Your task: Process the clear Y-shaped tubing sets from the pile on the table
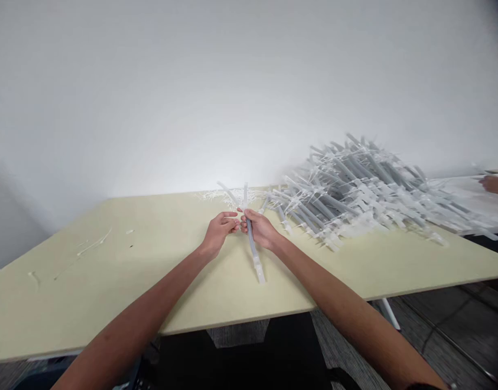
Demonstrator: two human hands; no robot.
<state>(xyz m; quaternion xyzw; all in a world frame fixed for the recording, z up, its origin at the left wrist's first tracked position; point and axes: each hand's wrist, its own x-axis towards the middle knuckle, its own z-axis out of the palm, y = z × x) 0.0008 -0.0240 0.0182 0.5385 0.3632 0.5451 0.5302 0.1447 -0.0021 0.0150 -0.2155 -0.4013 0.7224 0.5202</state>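
Near the middle of the table, my right hand (pixel 260 228) is closed around a grey plastic tube (pixel 251 238). A translucent white end piece (pixel 259 271) forms the tube's near end, pointing toward me. Beyond my fingers, the far end splits into two thin arms with whitish parts, partly hidden by the hand. My left hand (pixel 219 232) is right beside the tube on its left, its thumb and fingers bent together near my right fingertips. Whatever those left fingers pinch, if anything, is too small to make out.
A large heap of similar grey tubes with white ends (pixel 354 189) covers the table's right side. Thin white strips (pixel 210 195) lie behind my hands. Loose white scraps (pixel 95 245) are on the left. At the far right, another person's hand (pixel 495 184) shows.
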